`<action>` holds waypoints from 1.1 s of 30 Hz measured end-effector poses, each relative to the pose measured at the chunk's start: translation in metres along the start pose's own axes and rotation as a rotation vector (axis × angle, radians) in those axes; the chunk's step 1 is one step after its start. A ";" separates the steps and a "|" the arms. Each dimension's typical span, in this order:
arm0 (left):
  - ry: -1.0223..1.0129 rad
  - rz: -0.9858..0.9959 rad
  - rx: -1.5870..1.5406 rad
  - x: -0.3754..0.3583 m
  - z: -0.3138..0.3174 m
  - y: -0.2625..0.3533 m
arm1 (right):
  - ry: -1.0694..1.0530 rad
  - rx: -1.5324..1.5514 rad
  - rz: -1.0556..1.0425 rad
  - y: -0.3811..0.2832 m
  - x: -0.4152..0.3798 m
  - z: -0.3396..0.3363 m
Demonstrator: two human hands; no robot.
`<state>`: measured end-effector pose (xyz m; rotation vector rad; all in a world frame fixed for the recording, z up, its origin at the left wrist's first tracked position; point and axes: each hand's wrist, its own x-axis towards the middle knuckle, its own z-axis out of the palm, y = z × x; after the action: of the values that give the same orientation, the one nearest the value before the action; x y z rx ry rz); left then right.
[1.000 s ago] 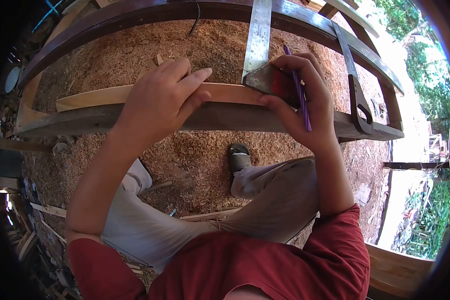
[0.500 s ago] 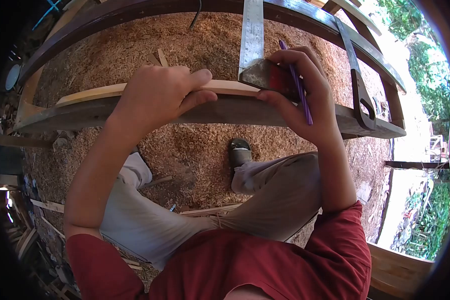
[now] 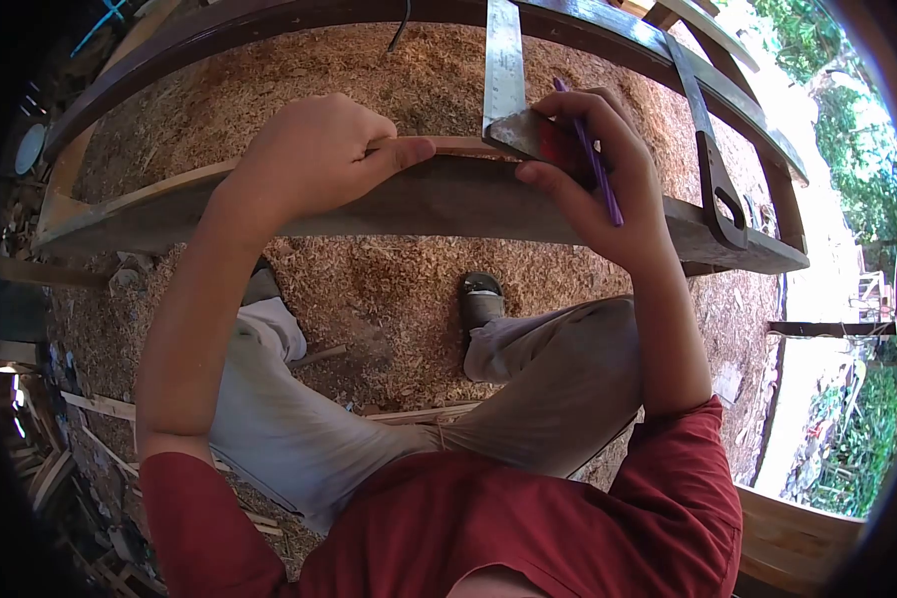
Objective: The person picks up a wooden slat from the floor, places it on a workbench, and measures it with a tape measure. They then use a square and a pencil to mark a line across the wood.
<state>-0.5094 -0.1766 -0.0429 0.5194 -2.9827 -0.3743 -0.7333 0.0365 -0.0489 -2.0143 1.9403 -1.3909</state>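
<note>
With our left hand (image 3: 314, 159) clamped on the long pale wooden plank (image 3: 439, 194), our right hand (image 3: 593, 174) grips a steel try square (image 3: 513, 100) and purple pencil (image 3: 593, 169) against its edge, no line visible yet

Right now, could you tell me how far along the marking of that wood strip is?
Done: the square sits across the wood strip on the beam. In hand: the left hand steadies the strip; the right hand holds square and purple pencil. Left: no drawn line is visible.
</note>
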 end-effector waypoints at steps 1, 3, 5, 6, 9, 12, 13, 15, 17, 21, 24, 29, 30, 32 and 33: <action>0.002 0.003 0.001 -0.001 0.002 0.000 | -0.011 0.003 0.014 0.000 -0.001 -0.001; 0.049 0.037 -0.017 -0.007 0.009 0.001 | -0.029 -0.011 0.019 -0.002 -0.001 -0.004; 0.064 0.035 -0.024 -0.015 0.015 0.004 | -0.050 -0.022 0.023 -0.002 -0.002 -0.005; 0.079 0.032 -0.030 -0.017 0.018 0.005 | -0.062 -0.042 -0.001 -0.001 -0.002 -0.006; 0.124 0.072 -0.025 -0.022 0.026 0.004 | -0.092 -0.051 -0.018 0.001 -0.004 -0.007; 0.275 0.124 0.055 -0.025 0.038 0.002 | -0.121 -0.054 -0.024 0.001 -0.006 -0.007; 0.272 0.123 0.056 -0.026 0.037 0.002 | -0.134 -0.065 -0.037 0.001 -0.006 -0.007; 0.252 0.119 0.068 -0.025 0.035 0.003 | -0.153 -0.079 -0.046 -0.001 -0.006 -0.006; 0.262 0.132 0.080 -0.023 0.037 0.000 | -0.174 -0.095 -0.061 -0.002 -0.006 -0.003; 0.204 0.110 0.076 -0.018 0.033 0.001 | -0.171 -0.075 -0.066 -0.007 -0.004 0.001; 0.270 0.148 0.088 -0.019 0.036 -0.001 | -0.164 -0.067 -0.056 -0.006 -0.002 0.000; 0.214 0.130 0.125 -0.022 0.030 0.002 | -0.130 -0.072 -0.022 -0.008 -0.003 -0.007; 0.203 0.114 0.139 -0.023 0.026 0.004 | -0.110 -0.045 0.000 -0.006 -0.002 -0.008; 0.171 0.106 0.093 -0.025 0.015 0.008 | -0.080 -0.029 -0.001 -0.003 0.007 -0.012; 0.126 0.092 0.040 -0.026 0.009 0.010 | -0.059 -0.054 -0.003 -0.002 0.015 -0.015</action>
<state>-0.4891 -0.1565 -0.0504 0.3916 -2.8845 -0.2648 -0.7426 0.0332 -0.0306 -2.0578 1.9722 -1.2772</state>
